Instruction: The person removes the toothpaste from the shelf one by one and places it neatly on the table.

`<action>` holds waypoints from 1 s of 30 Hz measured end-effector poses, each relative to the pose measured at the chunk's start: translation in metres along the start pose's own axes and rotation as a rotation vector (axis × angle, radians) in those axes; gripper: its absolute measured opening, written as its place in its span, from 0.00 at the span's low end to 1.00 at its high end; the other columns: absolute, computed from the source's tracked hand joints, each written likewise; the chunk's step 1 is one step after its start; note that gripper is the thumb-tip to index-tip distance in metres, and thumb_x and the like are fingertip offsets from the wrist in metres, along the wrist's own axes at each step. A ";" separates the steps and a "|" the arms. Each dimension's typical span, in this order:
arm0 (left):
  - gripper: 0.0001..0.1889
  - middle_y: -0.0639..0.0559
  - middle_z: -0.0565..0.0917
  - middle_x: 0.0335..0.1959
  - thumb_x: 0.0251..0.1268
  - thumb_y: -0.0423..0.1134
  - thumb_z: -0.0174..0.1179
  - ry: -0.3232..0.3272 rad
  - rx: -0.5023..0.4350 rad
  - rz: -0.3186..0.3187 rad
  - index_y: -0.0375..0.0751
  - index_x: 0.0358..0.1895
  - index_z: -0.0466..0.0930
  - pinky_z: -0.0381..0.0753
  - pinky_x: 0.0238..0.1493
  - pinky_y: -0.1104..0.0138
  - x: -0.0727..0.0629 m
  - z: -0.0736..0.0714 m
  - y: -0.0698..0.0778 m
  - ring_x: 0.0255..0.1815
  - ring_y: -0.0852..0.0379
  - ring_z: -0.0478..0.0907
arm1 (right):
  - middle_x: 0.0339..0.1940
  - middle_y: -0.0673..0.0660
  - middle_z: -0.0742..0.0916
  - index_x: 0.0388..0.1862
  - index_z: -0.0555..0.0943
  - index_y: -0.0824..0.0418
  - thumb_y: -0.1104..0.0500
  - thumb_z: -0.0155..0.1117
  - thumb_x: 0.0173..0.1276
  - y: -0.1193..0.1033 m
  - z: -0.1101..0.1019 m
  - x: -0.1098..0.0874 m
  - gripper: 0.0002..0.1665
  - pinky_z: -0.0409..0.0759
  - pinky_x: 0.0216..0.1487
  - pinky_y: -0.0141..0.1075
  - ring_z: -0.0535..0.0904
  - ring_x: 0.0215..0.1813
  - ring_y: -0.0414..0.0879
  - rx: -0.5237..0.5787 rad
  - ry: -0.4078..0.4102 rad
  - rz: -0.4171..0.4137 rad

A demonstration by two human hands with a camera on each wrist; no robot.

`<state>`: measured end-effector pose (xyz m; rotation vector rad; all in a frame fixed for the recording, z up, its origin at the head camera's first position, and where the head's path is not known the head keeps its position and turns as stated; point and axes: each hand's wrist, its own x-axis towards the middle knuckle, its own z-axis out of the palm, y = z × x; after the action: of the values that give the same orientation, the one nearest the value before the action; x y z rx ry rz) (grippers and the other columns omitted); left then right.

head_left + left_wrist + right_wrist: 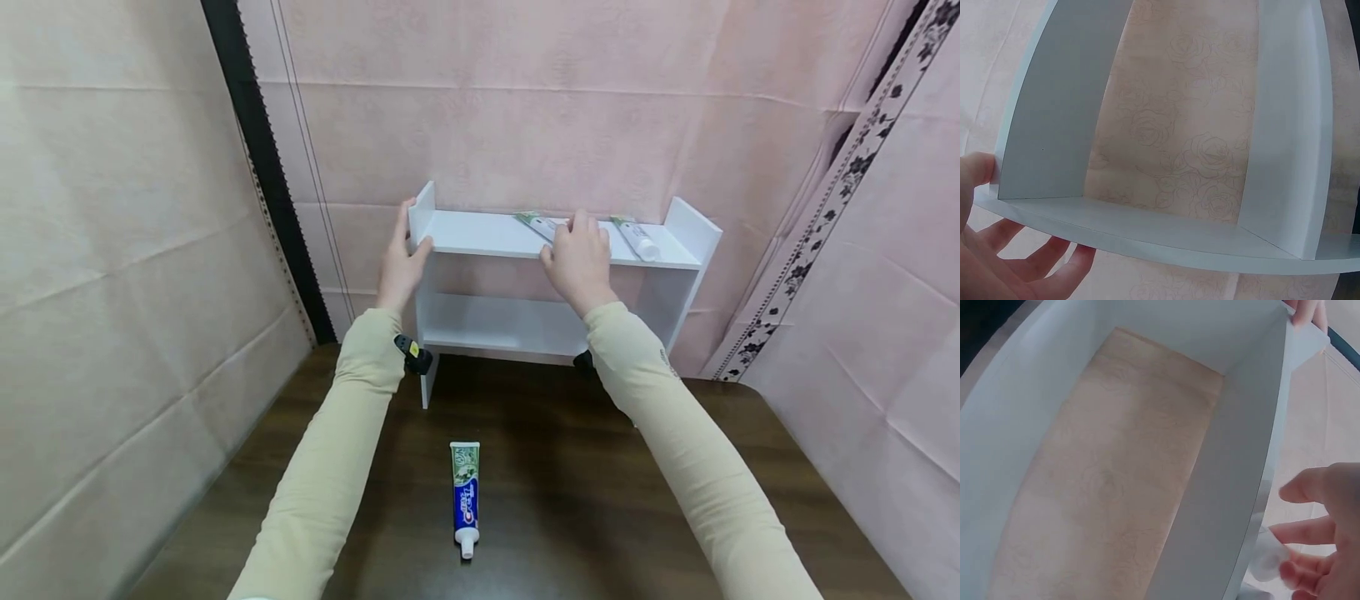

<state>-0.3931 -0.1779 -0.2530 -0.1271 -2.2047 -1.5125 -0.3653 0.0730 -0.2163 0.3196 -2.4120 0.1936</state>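
Note:
A white two-tier shelf rack (480,235) stands at the back of the table. My left hand (400,265) grips its left side panel near the top, with the thumb (979,169) at the front and the fingers outside. Over the front edge of the top board, my right hand (581,260) touches the white end (1267,555) of a toothpaste tube (534,222) lying there. Its thumb is apart from the tube. A second toothpaste tube (637,240) lies further right on that board. On the table, a blue, green and white toothpaste tube (466,498) lies cap toward me.
The dark brown wooden table (555,517) reaches back to a pale cloth backdrop (525,125). Cloth walls stand on the left and right. The rack's lower board (502,323) sits between its side panels.

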 end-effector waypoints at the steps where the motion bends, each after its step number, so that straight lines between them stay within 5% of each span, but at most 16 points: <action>1: 0.32 0.45 0.64 0.74 0.73 0.45 0.50 0.000 -0.002 0.002 0.78 0.73 0.49 0.71 0.62 0.46 0.000 0.001 0.000 0.70 0.43 0.66 | 0.46 0.64 0.76 0.39 0.80 0.72 0.58 0.53 0.69 0.001 0.000 -0.002 0.17 0.67 0.50 0.47 0.70 0.49 0.57 0.002 0.023 -0.005; 7: 0.32 0.45 0.65 0.74 0.73 0.45 0.50 0.009 0.001 0.009 0.78 0.73 0.48 0.73 0.59 0.46 -0.001 0.002 0.000 0.68 0.43 0.69 | 0.44 0.63 0.76 0.36 0.80 0.69 0.59 0.54 0.67 0.006 -0.001 -0.007 0.13 0.62 0.52 0.48 0.67 0.51 0.57 0.044 0.103 -0.008; 13: 0.32 0.46 0.63 0.75 0.74 0.45 0.49 0.007 -0.015 0.013 0.79 0.73 0.48 0.73 0.60 0.45 -0.001 0.002 0.000 0.69 0.43 0.67 | 0.53 0.63 0.81 0.49 0.80 0.64 0.59 0.56 0.68 0.010 0.004 -0.010 0.15 0.60 0.58 0.51 0.69 0.59 0.58 0.064 0.109 0.006; 21: 0.32 0.47 0.62 0.76 0.74 0.44 0.48 0.004 -0.040 0.008 0.80 0.73 0.48 0.71 0.61 0.45 -0.001 0.002 -0.001 0.71 0.44 0.65 | 0.58 0.64 0.80 0.49 0.80 0.63 0.59 0.60 0.65 0.008 0.010 -0.018 0.15 0.62 0.58 0.53 0.71 0.60 0.60 0.008 0.139 -0.102; 30: 0.32 0.48 0.62 0.76 0.74 0.45 0.48 0.003 -0.025 0.009 0.77 0.74 0.48 0.72 0.60 0.46 0.001 0.004 -0.002 0.71 0.45 0.65 | 0.47 0.63 0.83 0.63 0.73 0.55 0.68 0.56 0.65 0.019 0.014 -0.022 0.27 0.62 0.56 0.52 0.76 0.49 0.59 -0.023 0.117 -0.082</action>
<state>-0.3963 -0.1756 -0.2554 -0.1421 -2.1812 -1.5349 -0.3636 0.0918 -0.2425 0.3851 -2.2792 0.1442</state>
